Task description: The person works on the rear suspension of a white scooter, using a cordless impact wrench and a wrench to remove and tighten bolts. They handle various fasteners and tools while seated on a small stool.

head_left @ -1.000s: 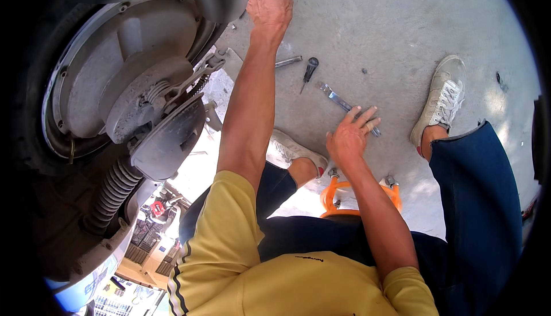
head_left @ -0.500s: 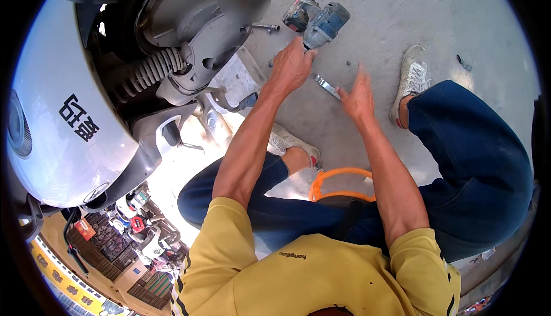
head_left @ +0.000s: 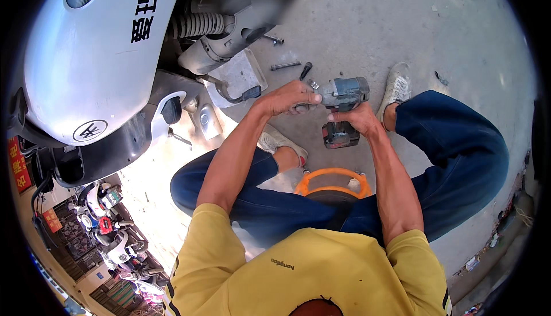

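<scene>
My right hand [head_left: 364,119] is wrapped round the handle of a cordless impact wrench [head_left: 344,93], grey-blue with a dark battery below. The tool's nose points left, toward my left hand [head_left: 291,98]. That hand is closed, its fingers at the nose. A rounded grey metal piece [head_left: 302,108] shows under the fingers; its kind is hard to make out. Just beyond the left hand, a small shiny metal part [head_left: 313,84] and a black-handled piece [head_left: 306,70] lie on the concrete floor. A metal extension bar [head_left: 285,65] rests near them.
A white scooter [head_left: 103,58] fills the left side, its spring shock absorber [head_left: 201,25] exposed. Another metal bar [head_left: 274,39] lies by its wheel, near a pale tray [head_left: 248,66]. My shoes stand either side of the tools. An orange-rimmed seat [head_left: 333,172] is between my legs.
The impact wrench has come off the far floor area, nearer to me and turned sideways. My right hand has left the spanner and gripped the handle; my left hand stays at the nose.
</scene>
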Demonstrator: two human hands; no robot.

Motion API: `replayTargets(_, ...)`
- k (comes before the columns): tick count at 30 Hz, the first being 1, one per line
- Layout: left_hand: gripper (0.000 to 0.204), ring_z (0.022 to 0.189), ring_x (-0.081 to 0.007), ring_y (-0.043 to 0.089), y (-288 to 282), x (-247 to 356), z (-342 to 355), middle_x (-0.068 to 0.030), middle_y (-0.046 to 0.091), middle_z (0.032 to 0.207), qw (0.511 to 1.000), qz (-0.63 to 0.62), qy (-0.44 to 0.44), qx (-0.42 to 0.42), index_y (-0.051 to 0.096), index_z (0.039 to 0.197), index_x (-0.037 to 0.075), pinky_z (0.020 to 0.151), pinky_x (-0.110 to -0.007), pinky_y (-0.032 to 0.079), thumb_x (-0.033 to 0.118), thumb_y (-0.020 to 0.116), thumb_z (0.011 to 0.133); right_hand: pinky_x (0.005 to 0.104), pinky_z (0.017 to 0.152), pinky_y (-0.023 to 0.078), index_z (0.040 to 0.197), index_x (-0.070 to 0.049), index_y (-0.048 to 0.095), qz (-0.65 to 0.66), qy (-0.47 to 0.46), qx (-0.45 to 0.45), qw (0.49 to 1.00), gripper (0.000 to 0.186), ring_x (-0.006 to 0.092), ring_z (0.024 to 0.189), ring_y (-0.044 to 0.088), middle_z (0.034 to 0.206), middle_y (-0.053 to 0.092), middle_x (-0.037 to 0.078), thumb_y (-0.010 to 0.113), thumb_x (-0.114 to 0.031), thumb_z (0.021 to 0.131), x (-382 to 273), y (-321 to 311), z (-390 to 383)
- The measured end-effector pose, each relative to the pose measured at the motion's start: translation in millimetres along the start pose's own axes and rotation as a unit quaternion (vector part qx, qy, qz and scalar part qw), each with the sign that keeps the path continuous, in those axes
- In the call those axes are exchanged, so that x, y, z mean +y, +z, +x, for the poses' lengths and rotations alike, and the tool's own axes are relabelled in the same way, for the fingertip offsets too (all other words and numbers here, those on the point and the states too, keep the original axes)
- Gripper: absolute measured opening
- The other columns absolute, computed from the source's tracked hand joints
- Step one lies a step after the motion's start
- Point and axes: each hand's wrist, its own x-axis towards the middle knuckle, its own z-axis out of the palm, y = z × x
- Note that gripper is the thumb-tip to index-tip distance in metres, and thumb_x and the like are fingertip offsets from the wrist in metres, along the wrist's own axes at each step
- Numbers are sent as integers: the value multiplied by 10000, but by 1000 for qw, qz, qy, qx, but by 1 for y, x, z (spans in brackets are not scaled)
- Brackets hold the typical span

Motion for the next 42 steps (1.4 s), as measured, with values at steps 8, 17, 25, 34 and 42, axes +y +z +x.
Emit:
replayTargets(8,478,545,-59,440,-4,-35,41,46,496,654,969,-182,-84,-142,597,830,104,466,-232,335,550,760,883,309,511,434,884,-18,700,46,135,48,989,262,126,551,560,723,643,35,890,-37,704,-18,0,-32)
replayTargets(17,244,815,-273,659,-31,-61,86,-121,663,836,939,334,-75,-30,677,1006,27,736,-411,525,225,754,886,291,495,393,862,19,707,-44,78,275,957,279,104,545,508,697,627,19,907,-103,712,-30,-12,-62)
replayTargets(25,297,1173,-438,610,-46,-97,123,-260,615,1230,836,402,-97,360,587,1254,13,979,-511,509,51,555,962,276,549,447,980,-48,658,87,-5,309,947,315,120,574,551,723,603,17,855,-259,853,-60,23,-67)
replayTargets(34,325,1107,-489,601,-54,-102,147,-275,541,1258,839,334,-38,427,570,1247,23,948,-533,499,108,610,936,302,766,546,1152,-16,686,112,30,264,958,362,128,844,662,1012,725,40,852,-141,856,-64,50,-93)
replayTargets(42,250,1115,-484,603,-104,-135,148,-250,532,1265,805,421,-105,405,559,1188,17,929,-558,501,106,561,955,291,649,525,1118,-19,690,144,54,266,951,304,116,723,642,925,706,38,828,-142,876,-52,48,-65)
